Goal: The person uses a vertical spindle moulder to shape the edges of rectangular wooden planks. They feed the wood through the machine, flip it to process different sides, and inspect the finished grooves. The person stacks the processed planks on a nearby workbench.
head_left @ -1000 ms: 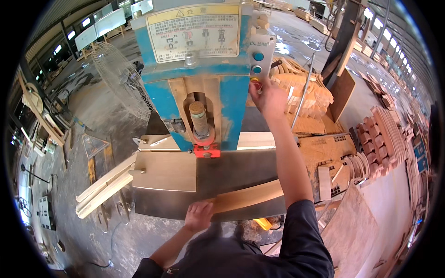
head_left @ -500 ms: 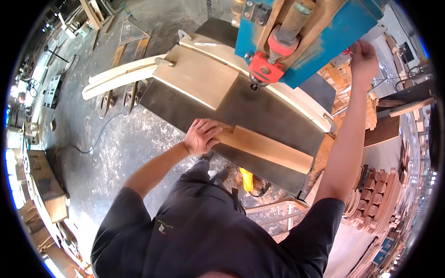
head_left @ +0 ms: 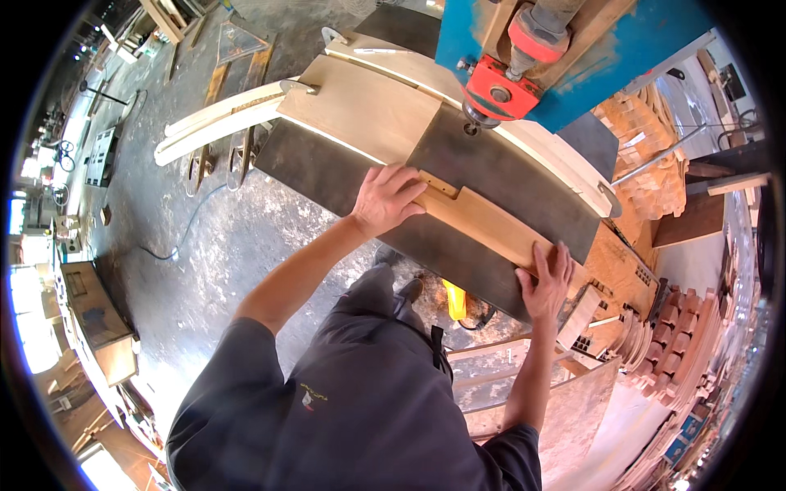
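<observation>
Head view, looking down: at a dark machine table [head_left: 323, 172] with a long wooden strip [head_left: 494, 231] lying slantwise across it, on the near side of the red tool head [head_left: 501, 92] and apart from it. On the strip's left end, the left hand [head_left: 388, 200], fingers bent close together over the wood, apparently holding it. Toward the right end, the right hand [head_left: 547, 282], fingers spread and thumb apart, seemingly resting on the strip rather than wrapped around it.

Judging progress: partly shaped already, to go by the stepped cut [head_left: 440, 185] beside the left hand; impossible to tell where or when made. Placed on the table, but not touching the pale fence [head_left: 561, 161] or set beneath the tool head. Of any remaining cuts, nothing shown. Beyond the left hand, a flat board [head_left: 360, 106], also on the table.
</observation>
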`<move>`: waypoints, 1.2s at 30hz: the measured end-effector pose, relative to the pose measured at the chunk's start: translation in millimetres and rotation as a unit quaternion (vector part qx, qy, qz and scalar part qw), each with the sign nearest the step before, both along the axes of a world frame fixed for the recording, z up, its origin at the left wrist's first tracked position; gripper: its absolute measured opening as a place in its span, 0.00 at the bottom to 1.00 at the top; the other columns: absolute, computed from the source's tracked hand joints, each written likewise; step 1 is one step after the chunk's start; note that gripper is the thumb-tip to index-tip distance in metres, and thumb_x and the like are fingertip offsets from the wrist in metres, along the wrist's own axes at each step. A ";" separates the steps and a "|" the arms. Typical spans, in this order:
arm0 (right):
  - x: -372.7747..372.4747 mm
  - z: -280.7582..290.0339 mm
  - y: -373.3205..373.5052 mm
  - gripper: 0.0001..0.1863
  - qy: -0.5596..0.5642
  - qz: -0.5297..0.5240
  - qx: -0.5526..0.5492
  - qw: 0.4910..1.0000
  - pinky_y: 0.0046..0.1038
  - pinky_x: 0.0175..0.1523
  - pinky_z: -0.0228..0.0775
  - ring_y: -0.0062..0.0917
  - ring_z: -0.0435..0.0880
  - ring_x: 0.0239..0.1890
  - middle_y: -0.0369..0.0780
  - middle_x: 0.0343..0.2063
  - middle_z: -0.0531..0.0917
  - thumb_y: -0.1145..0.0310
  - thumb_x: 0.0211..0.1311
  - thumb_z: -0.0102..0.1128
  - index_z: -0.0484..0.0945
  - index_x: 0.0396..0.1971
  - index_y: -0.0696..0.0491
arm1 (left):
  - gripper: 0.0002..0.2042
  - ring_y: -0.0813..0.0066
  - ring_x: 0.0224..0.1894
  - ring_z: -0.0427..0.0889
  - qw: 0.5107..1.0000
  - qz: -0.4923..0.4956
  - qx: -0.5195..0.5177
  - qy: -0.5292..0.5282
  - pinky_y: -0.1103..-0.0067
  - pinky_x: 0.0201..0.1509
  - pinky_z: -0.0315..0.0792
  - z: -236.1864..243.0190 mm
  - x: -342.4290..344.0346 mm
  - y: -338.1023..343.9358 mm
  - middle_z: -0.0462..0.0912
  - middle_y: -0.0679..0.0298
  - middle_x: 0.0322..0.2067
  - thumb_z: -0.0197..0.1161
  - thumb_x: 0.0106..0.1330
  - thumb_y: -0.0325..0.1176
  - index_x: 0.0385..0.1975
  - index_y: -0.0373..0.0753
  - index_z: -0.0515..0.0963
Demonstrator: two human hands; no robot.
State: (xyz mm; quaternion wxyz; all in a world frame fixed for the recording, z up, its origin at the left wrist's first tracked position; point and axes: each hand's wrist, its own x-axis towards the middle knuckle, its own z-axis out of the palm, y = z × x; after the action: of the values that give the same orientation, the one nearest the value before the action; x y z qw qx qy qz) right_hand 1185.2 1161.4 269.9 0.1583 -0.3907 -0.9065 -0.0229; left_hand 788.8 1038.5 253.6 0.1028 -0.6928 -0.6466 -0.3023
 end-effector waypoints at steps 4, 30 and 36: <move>-11.7 -16.8 20.5 0.32 -0.003 -0.040 0.019 0.999 0.61 0.75 0.55 0.53 0.70 0.71 0.54 0.68 0.72 0.39 0.70 0.61 0.78 0.68 0.37 | 0.25 0.59 0.61 0.76 1.000 0.015 -0.014 -0.017 0.59 0.62 0.69 7.3 -20.4 38.0 0.78 0.66 0.55 0.81 0.45 0.45 0.47 0.51 0.86; -79.6 -19.6 88.5 0.36 0.063 -0.031 0.081 0.994 0.57 0.75 0.57 0.47 0.74 0.66 0.47 0.63 0.77 0.37 0.63 0.67 0.81 0.65 0.43 | 0.21 0.61 0.68 0.73 0.996 -0.032 -0.038 -0.069 0.66 0.70 0.74 -2.0 -64.6 108.8 0.84 0.70 0.55 0.80 0.49 0.36 0.46 0.43 0.88; -79.2 -21.1 95.0 0.35 0.085 -0.015 0.081 0.993 0.53 0.74 0.60 0.48 0.75 0.65 0.47 0.63 0.78 0.42 0.62 0.71 0.82 0.65 0.45 | 0.20 0.62 0.66 0.74 0.995 -0.045 -0.048 -0.074 0.66 0.68 0.75 -1.8 -67.3 118.9 0.85 0.73 0.53 0.79 0.50 0.36 0.45 0.43 0.88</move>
State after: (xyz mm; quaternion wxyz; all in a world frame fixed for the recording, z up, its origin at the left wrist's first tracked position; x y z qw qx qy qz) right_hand 1106.0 1256.4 248.9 0.2655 -0.3905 -0.8791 -0.0648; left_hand 721.5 1157.4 251.9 0.0078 -0.7011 -0.6343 -0.3257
